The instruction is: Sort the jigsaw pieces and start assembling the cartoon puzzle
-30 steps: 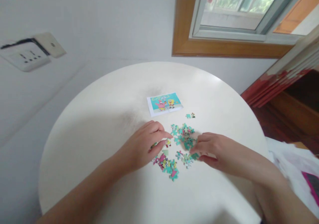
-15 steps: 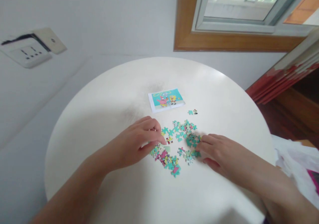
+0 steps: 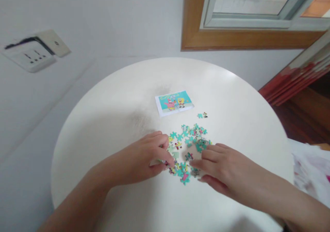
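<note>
A loose pile of small jigsaw puzzle pieces [image 3: 183, 168], mostly teal with some pink and yellow, lies on the white round table [image 3: 108, 98]. My left hand [image 3: 152, 153] rests at the pile's left edge, its index fingertip touching pieces and a gap showing between thumb and index. On the right side, my right hand [image 3: 216, 166] lies palm down with fingers stretched over pieces, thumb apart from the index finger. It partly hides the pieces beneath. Behind the pile is a picture card [image 3: 174, 103] with cartoon figures on teal.
Two separate puzzle pieces [image 3: 200, 116] lie right of the card. A wall socket [image 3: 36, 55] is at the left, and a wood-framed window [image 3: 247, 39] at the upper right. Past the table's right edge are white plastic or paper items [image 3: 306, 170] and a red-and-white curtain [image 3: 288, 80].
My right hand has moved left and nearer to me, over the lower pieces. My left hand has shifted slightly nearer, its index finger lower on the pile. The view has shifted slightly.
</note>
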`<state>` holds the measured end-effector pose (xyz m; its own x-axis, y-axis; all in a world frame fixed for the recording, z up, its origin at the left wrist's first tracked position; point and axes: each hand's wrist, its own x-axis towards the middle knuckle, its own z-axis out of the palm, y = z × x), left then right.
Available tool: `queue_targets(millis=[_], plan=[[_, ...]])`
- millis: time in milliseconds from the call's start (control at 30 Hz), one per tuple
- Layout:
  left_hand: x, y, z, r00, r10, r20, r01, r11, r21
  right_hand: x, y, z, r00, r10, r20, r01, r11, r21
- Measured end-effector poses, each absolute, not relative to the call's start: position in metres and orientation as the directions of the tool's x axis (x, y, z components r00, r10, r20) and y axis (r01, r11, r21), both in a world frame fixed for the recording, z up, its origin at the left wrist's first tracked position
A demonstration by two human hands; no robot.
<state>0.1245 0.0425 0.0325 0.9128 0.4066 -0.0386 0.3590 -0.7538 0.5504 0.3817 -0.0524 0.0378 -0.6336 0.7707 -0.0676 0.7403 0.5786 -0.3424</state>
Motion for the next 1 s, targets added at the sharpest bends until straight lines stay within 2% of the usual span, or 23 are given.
queue_targets(millis=[100,233,467,633,800,1000], plan=[[0.121,0.044,0.035,0.915,0.398,-0.062,0.362,-0.744,0.562,0.375,-0.056,0.036,-0.698,0.713,-0.066,0.683,0.635,-0.362],[0.116,0.045,0.038,0.916,0.390,-0.093,0.368,-0.726,0.580,0.371,-0.061,0.025,-0.718,0.696,-0.037,0.663,0.667,-0.340],[0.113,0.045,0.038,0.899,0.421,-0.116,0.404,-0.701,0.588,0.377,-0.060,0.017,-0.674,0.737,0.048,0.721,0.670,-0.178],[0.109,0.049,0.038,0.886,0.453,-0.096,0.422,-0.706,0.569,0.370,-0.060,0.018,-0.726,0.687,0.019,0.661,0.706,-0.256],[0.104,0.054,0.038,0.871,0.487,-0.069,0.438,-0.703,0.561,0.362,-0.061,0.010,-0.713,0.695,0.097,0.661,0.712,-0.238],[0.104,0.054,0.039,0.871,0.474,-0.132,0.457,-0.681,0.572,0.359,-0.057,0.007,-0.699,0.707,0.112,0.667,0.700,-0.254]])
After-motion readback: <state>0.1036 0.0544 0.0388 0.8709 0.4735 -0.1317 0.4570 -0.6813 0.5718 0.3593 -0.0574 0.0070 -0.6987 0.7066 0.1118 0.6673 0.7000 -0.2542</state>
